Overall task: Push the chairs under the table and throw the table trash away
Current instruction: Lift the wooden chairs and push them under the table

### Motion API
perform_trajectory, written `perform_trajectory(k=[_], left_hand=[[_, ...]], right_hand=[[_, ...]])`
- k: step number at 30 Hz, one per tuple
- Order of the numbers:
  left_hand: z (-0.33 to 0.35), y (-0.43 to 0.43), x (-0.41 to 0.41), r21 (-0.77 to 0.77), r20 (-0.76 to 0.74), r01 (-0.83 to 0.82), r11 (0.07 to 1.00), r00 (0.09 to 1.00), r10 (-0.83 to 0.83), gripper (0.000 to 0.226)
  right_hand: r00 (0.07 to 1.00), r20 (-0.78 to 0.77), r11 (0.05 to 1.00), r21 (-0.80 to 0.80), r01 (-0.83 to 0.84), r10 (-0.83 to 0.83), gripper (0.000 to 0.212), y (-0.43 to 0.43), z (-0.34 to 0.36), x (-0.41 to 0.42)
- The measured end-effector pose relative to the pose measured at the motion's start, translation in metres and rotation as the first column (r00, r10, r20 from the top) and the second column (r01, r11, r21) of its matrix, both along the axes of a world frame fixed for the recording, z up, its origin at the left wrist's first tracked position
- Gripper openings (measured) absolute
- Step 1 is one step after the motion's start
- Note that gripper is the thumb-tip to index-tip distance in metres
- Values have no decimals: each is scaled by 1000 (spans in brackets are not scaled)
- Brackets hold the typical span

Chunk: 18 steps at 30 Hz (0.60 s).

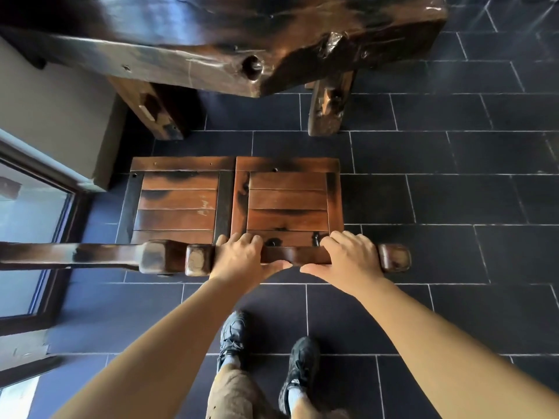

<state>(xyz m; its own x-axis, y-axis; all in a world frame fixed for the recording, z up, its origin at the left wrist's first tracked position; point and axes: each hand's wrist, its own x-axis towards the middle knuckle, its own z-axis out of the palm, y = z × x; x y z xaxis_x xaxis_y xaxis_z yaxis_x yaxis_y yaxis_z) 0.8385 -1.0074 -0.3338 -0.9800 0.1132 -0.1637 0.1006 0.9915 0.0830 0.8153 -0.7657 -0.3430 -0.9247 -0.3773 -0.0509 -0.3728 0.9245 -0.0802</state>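
Observation:
Seen from above, two dark wooden chairs with slatted seats stand side by side on the tiled floor, short of the table. The right chair point(287, 201) has its top backrest rail under both my hands. My left hand point(242, 257) grips the rail's left part and my right hand point(348, 255) grips its right part. The left chair point(178, 201) touches it, its backrest rail running off to the left. The heavy dark wooden table point(211, 34) fills the top of the view; its thick legs stand beyond the seats. No trash is visible.
A grey wall corner point(60, 110) and a glass door with a dark frame point(33, 231) lie close on the left. Dark floor tiles point(453, 207) spread to the right and behind. My two black shoes point(266, 352) stand just behind the chair.

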Motion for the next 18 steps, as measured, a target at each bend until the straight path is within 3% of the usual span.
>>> perform_trajectory(k=[13,18], left_hand=[[-13,-2,-9,38,-149,34,999,989,-28,78],[-9,1,-27,14,-97,5,1000,995,-3,93]], right_hand=[[992,-127,1000,-14,-26,24,79,1,-10,-11],[993,-114,999,1,-41,41,80,4,-7,-30]])
